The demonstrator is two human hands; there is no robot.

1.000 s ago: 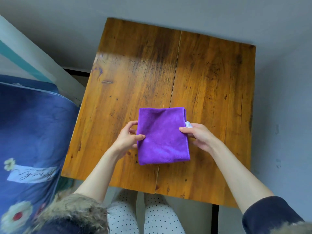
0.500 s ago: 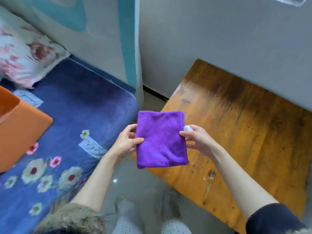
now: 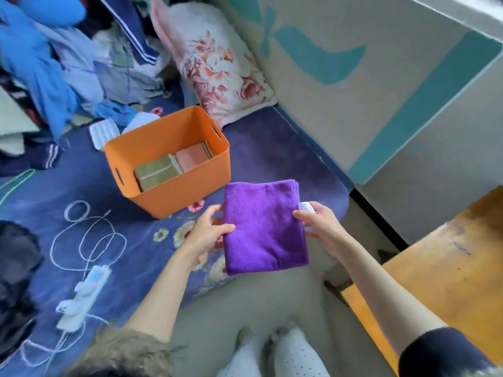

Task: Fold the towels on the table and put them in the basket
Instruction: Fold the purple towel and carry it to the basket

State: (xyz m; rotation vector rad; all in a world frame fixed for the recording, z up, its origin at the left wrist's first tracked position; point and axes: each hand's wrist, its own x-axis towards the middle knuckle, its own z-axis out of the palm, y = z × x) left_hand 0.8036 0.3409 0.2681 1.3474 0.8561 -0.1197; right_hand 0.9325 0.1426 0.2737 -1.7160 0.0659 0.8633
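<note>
I'm holding the folded purple towel point(image 3: 265, 227) in the air, my left hand point(image 3: 209, 234) pinching its left edge, my right hand point(image 3: 318, 224) pinching the right edge by the white tag. It's hovering over the bed's point(image 3: 272, 148) near edge, just beside the orange basket point(image 3: 168, 159), where an olive towel point(image 3: 156, 174) and a pink towel point(image 3: 193, 156) are lying folded.

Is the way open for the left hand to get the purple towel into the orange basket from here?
Probably yes. The basket sits open-topped just ahead of the left hand, nothing between; the purple towel is pinched with the right hand.
</note>
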